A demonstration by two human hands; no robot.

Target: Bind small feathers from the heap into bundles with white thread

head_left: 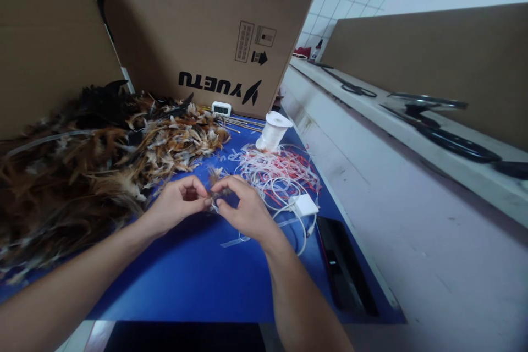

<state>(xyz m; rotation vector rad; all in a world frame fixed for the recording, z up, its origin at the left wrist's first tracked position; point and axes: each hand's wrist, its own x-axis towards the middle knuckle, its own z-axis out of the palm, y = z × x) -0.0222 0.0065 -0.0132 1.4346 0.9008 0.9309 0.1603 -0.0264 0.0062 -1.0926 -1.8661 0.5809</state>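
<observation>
Over the blue tabletop, my two hands meet at a small brown feather bunch. Thumb and forefinger of my left hand pinch its lower end. From the other side, my right hand is closed on the same bunch, its fingertips close to the left ones. Something whitish shows just below the fingertips, too small to make out. To the left of my hands lies a big heap of brown, white and black feathers. A tangle of white and red strips lies to the right.
Behind the tangle stands a white spool. A white charger with its cable and a black phone-like slab lie at the right edge. Cardboard walls the back, with a small digital clock before it. Scissors rest on the ledge.
</observation>
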